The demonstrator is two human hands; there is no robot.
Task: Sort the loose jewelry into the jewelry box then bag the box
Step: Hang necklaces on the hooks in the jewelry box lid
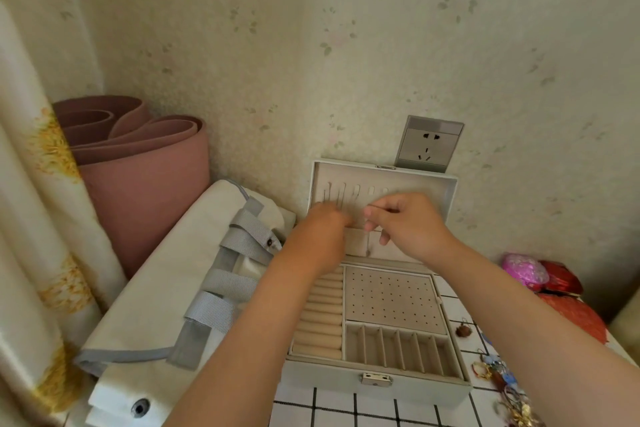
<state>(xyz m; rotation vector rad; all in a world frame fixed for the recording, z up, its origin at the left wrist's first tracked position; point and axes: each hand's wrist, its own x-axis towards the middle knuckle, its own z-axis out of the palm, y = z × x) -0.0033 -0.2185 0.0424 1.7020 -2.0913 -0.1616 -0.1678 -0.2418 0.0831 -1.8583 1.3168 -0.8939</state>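
One jewelry box (346,383) sits open at frame centre on the white tiled bench (349,410), latch (375,378) facing the camera, lid (420,184) upright against the wall (346,45). Tray layout: ring rolls (320,319) down the left side, perforated panel (388,298) at upper right, row of divider slots (398,345) along the front right. All tray sections look bare. Both hands are raised in front of the lid's inner face, close together. Right hand (412,225): thumb and index pinch a thin strand (379,207), other fingers loosely curled below. Left hand (322,229): motion-blurred, fingers toward the lid, so can't tell whether it grips anything. Loose jewelry (505,378) lies in a tangled pile on the bench at lower right of frame, just beside the box's right front corner. A small brown piece (464,331) lies apart from it, next to the box's right wall. White tote bag (156,270) with grey straps lies flat left of the box, touching or nearly touching it. Behind the bag, at upper left, stands a rolled pink mat (149,177), with a curtain (31,218) along the left edge. Wall socket (427,146) is just above the lid. Pink bundle (523,270) and red bundle (562,279) sit at the right edge.
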